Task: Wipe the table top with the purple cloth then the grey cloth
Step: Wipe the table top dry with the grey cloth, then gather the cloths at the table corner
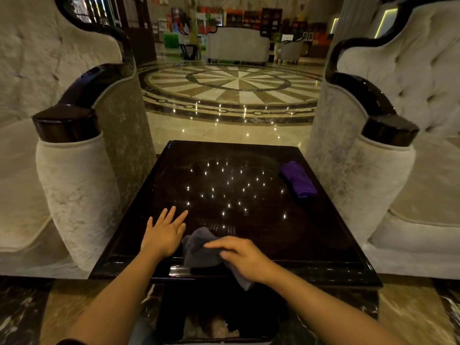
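Grey cloth (201,247) lies bunched at the near edge of the bench (311,245), and my right hand (242,257) rests on top of it, fingers curled down and pressing on the cloth, not balled into a fist. One tail of it hangs off the near rim, just under my wrist. My left hand (163,235) is flat on the bench just to the left of the cloth, fingers spread and apart, gripping nothing; its edge is very near the cloth, though I cannot tell if they touch.

Purple cloth (298,180) sits folded near the far right corner, well apart from both hands, its long side running from far-left to near-right. It is set aside, so I judge the purple pass done and the grey pass the one in hand.

What the next stroke turns on: nearly all of the dark top lies away from my right hand, toward the far edge and to both sides, since the cloth sits at the near rim, a little left of centre. The sweep has to push outward, and the right hand is the one already on the cloth. Toward the far right the purple cloth stands in the path and would need lifting or going around.

No brand, label or writing on either cloth or the bench can be read; signs in the far background are too blurred.
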